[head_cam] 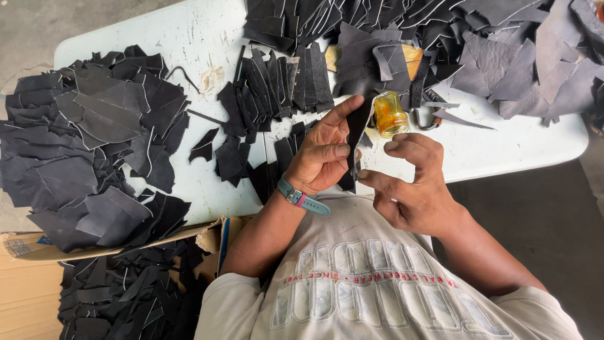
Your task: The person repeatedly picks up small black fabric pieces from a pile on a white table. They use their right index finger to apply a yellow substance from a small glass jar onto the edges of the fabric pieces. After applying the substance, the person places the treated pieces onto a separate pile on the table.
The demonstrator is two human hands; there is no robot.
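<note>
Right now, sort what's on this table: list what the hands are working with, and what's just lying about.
In hand:
- left hand holding a black leather strip
- right hand pinching the strip's lower end
- amber glass jar, just beyond the fingers

Lying about:
- heap of black leather pieces on the white table
- cardboard box of offcuts
- grey leather scraps
</note>
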